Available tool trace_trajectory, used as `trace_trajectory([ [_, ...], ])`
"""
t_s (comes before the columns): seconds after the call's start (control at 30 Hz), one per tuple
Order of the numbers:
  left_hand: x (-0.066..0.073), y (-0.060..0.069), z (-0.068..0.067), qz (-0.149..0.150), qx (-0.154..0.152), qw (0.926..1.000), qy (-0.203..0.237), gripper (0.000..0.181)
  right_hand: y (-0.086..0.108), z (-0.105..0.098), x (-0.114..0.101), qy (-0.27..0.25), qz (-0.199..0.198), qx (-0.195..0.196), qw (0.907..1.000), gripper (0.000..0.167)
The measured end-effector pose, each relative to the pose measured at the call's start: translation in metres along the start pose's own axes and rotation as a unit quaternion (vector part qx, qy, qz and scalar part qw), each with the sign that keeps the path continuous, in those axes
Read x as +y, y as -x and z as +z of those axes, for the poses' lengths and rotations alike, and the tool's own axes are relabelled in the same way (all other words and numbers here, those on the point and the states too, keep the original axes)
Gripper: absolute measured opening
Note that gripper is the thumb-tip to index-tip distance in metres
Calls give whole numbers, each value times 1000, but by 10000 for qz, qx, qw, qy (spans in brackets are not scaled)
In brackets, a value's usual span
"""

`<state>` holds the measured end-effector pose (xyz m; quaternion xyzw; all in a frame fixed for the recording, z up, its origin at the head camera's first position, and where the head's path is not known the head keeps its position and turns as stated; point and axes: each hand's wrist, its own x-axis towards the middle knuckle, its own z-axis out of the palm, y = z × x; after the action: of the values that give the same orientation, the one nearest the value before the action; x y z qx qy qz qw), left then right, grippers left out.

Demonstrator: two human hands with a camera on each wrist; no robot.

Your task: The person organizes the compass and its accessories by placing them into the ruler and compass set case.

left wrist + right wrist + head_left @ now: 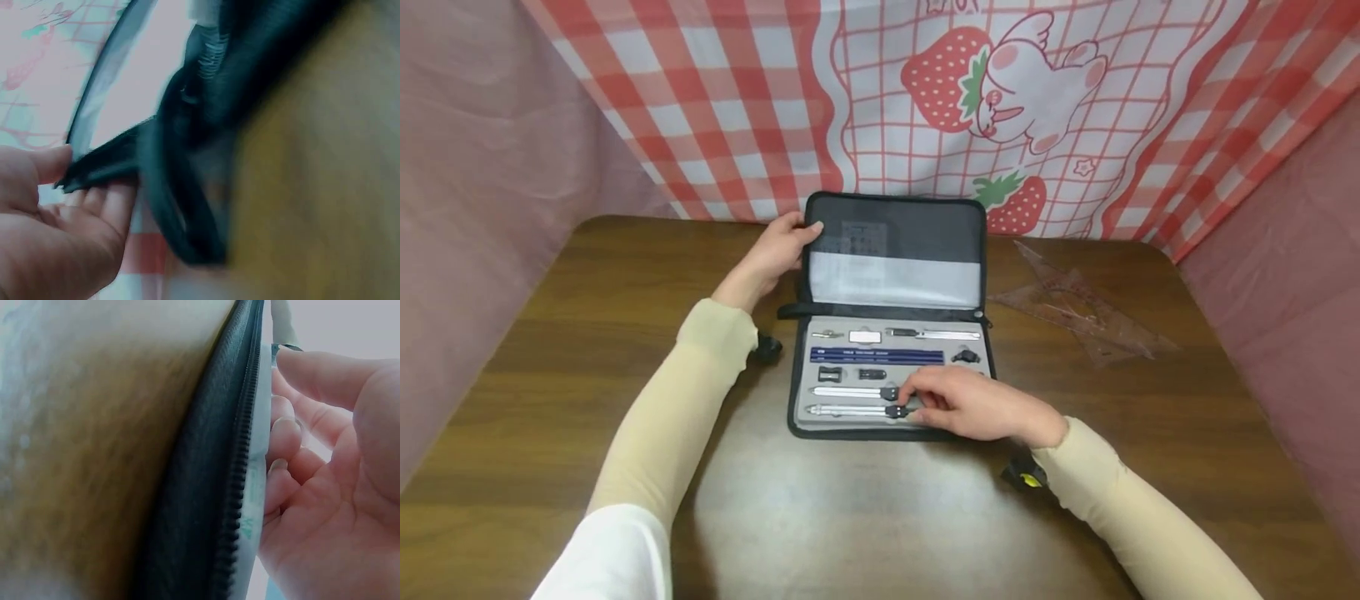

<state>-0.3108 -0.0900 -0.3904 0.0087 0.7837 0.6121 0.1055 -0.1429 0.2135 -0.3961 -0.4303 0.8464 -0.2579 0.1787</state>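
Note:
A black zippered drawing-instrument case (893, 313) lies unfolded on the table, its lid raised at the back. My left hand (778, 250) grips the lid's left edge, thumb on the inner face; the left wrist view shows the fingers (119, 206) behind it. In the grey tray, my right hand (973, 404) has its fingers curled over the front right corner. Thumb and forefinger pinch the head end of the front silver compass (853, 410); the hand covers what lies beyond. Another silver compass (850, 392) lies just behind it. In the right wrist view the thumb (325, 375) meets a small dark part.
The tray also holds blue pencils (876, 356), a white eraser (865, 337), a sharpener (830, 374), a small black case (872, 374) and a silver pen-like tool (951, 335). Clear plastic set squares (1075, 304) lie to the right. A patterned cloth (737, 100) hangs behind the table.

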Motion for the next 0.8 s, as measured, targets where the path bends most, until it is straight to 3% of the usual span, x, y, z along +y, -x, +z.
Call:
trace_trajectory([
  [0.23,-7,1,-3,149,-205,9988,412,35,5,-13,4,-70,59,81,9999,19],
  [0.3,-8,2,-4,127,-247,9986,456,35,14,-29,11,57,303,337,9990,18],
  [0.37,-8,2,-5,124,-278,9989,368,36,29,-50,22,300,807,748,9935,19],
  [0.43,-7,1,-6,124,-301,9991,263,39,47,-72,39,685,1440,1233,9795,20],
  [0.57,-4,1,-10,14,-366,9992,126,48,88,-104,77,1056,2875,1811,9346,40],
  [0.67,-2,2,-13,-63,-421,9990,162,54,115,-114,103,901,3806,1640,9056,71],
  [0.8,1,3,-17,-83,-551,9983,141,59,134,-120,123,601,4476,1057,8859,103],
])
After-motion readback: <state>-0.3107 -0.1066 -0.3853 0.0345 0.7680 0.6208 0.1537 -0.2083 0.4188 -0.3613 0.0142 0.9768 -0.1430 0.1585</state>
